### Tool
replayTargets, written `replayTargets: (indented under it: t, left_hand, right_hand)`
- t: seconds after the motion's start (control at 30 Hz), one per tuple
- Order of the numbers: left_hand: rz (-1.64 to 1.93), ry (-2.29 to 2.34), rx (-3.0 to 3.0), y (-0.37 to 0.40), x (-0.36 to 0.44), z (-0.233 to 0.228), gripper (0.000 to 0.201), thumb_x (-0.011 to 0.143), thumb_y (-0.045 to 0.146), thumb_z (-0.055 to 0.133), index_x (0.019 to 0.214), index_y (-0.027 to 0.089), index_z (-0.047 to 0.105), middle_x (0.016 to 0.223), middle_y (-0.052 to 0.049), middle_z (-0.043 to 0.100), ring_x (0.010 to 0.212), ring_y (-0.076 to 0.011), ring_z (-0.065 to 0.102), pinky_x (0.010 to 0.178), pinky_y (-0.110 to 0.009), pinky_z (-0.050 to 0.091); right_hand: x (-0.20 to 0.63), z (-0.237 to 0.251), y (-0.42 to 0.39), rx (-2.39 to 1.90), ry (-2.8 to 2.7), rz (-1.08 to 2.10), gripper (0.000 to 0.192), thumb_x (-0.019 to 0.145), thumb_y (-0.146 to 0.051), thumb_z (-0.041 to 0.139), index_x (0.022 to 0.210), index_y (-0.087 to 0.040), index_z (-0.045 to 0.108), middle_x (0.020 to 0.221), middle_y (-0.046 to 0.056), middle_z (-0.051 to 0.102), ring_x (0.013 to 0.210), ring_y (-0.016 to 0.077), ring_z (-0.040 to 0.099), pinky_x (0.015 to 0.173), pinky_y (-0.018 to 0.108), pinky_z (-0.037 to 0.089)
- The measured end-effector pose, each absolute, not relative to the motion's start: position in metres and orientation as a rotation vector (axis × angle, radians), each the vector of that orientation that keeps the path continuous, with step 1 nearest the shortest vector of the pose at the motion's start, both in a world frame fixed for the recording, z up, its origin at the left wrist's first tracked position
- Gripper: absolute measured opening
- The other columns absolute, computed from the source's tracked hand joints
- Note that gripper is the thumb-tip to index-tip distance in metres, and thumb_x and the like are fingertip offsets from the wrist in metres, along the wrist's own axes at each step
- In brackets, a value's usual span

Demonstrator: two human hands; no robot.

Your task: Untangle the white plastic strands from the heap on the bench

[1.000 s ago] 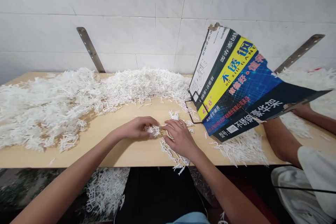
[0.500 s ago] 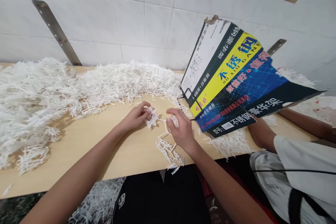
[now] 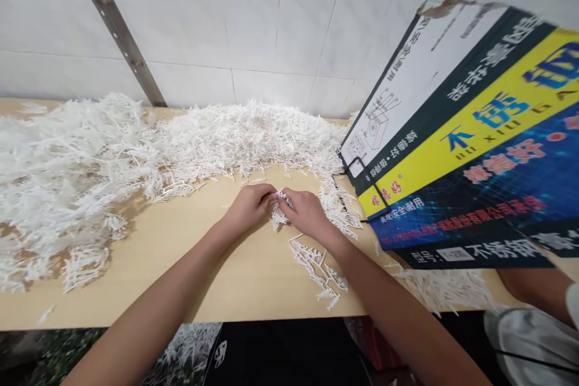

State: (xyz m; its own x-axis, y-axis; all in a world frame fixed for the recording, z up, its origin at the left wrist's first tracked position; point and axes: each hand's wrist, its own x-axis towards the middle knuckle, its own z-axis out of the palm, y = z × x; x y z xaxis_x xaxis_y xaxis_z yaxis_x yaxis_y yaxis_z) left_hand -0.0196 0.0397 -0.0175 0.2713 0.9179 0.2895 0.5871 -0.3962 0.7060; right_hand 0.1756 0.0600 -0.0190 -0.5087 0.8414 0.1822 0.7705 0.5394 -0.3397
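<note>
Over the middle of the wooden table, my left hand and my right hand meet at the fingertips. Both pinch a small bunch of white branched plastic pieces, which hangs down between them. The fingers hide part of the bunch. To the right of it, close to my right forearm, lies a loose white branched strip on the tabletop. Behind my hands runs a long heap of the same white branched pieces, spreading to a taller pile at the left.
A printed cardboard panel in a black wire stand rises at the right. Beyond it a co-worker's arm rests near more white pieces. A tiled wall with a metal bracket backs the table.
My right hand has moved left to meet my left hand at the bunch. The strip beneath it now lies loose on the table. The view has swung left, bringing the cardboard closer.
</note>
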Motion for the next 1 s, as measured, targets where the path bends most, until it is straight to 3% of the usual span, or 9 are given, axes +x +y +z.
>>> replayTargets:
  t: [0.2,0.33,0.4,0.47,0.53,0.6,0.77,1.0]
  left_hand:
    - [0.802,1.196,1.932,0.04,-0.032,-0.007,0.03,0.096,0.035,0.053,0.073,0.018,0.062,0.066,0.0,0.057,0.065,-0.0155,0.05,0.066,-0.029,0.038]
    - [0.99,1.19,1.659,0.037,-0.037,-0.007,0.035,0.093,0.045,0.062,0.071,0.018,0.062,0.064,0.001,0.054,0.064,-0.015,0.05,0.065,-0.029,0.039]
    - [1.127,1.306,1.571,0.038,-0.034,-0.011,0.03,0.093,0.046,0.062,0.087,0.017,0.071,0.072,-0.001,0.062,0.07,-0.0168,0.056,0.071,-0.03,0.044]
    - [1.201,1.386,1.546,0.039,-0.029,-0.014,0.036,0.095,0.044,0.058,0.115,0.017,0.073,0.095,-0.006,0.073,0.086,-0.0201,0.064,0.084,-0.033,0.049]
    - [1.184,1.39,1.592,0.039,-0.025,-0.014,0.047,0.098,0.043,0.053,0.136,0.019,0.065,0.125,-0.01,0.072,0.107,-0.0234,0.066,0.096,-0.035,0.049]
    - [1.092,1.362,1.689,0.039,-0.023,-0.011,0.048,0.101,0.047,0.051,0.139,0.02,0.063,0.134,-0.009,0.069,0.115,-0.0247,0.064,0.097,-0.035,0.048]
    - [0.79,1.344,2.006,0.039,-0.02,-0.01,0.033,0.099,0.049,0.057,0.097,0.019,0.071,0.09,-0.006,0.07,0.083,-0.0213,0.062,0.076,-0.032,0.046]
    - [0.684,1.232,2.253,0.041,-0.019,-0.011,0.039,0.103,0.036,0.047,0.069,0.02,0.056,0.067,-0.003,0.055,0.067,-0.0176,0.05,0.069,-0.033,0.037]
  right_hand:
    - [0.178,-0.016,0.068,-1.318,-2.341,0.444,0.034,0.099,-0.029,0.05,0.068,-0.02,0.062,0.06,0.001,0.061,0.058,0.0159,0.05,0.059,0.03,0.022]
    - [0.181,-0.017,0.077,-1.41,-2.01,0.523,0.035,0.095,-0.025,0.05,0.06,-0.02,0.052,0.054,-0.003,0.047,0.055,0.0128,0.041,0.058,0.028,0.023]
    - [0.183,-0.016,0.078,-1.346,-2.036,0.599,0.033,0.095,-0.027,0.053,0.062,-0.02,0.051,0.055,-0.004,0.045,0.056,0.0124,0.04,0.059,0.028,0.024]
    - [0.184,-0.015,0.076,-1.281,-2.086,0.66,0.033,0.096,-0.031,0.054,0.065,-0.02,0.053,0.056,-0.005,0.044,0.057,0.0124,0.041,0.059,0.027,0.025]
    - [0.185,-0.014,0.072,-1.249,-2.124,0.677,0.034,0.098,-0.035,0.054,0.068,-0.021,0.055,0.056,-0.005,0.044,0.057,0.0127,0.041,0.059,0.026,0.026]
    - [0.186,-0.013,0.07,-1.213,-2.169,0.693,0.032,0.1,-0.037,0.054,0.072,-0.021,0.06,0.058,-0.004,0.048,0.058,0.0131,0.043,0.06,0.025,0.027]
    - [0.188,-0.013,0.068,-1.197,-2.195,0.71,0.033,0.102,-0.038,0.052,0.076,-0.021,0.062,0.062,-0.003,0.055,0.059,0.0136,0.046,0.06,0.025,0.028]
    - [0.182,-0.017,0.066,-1.253,-2.236,0.672,0.033,0.1,-0.033,0.054,0.071,-0.021,0.06,0.061,-0.002,0.057,0.06,0.0136,0.049,0.062,0.026,0.029]
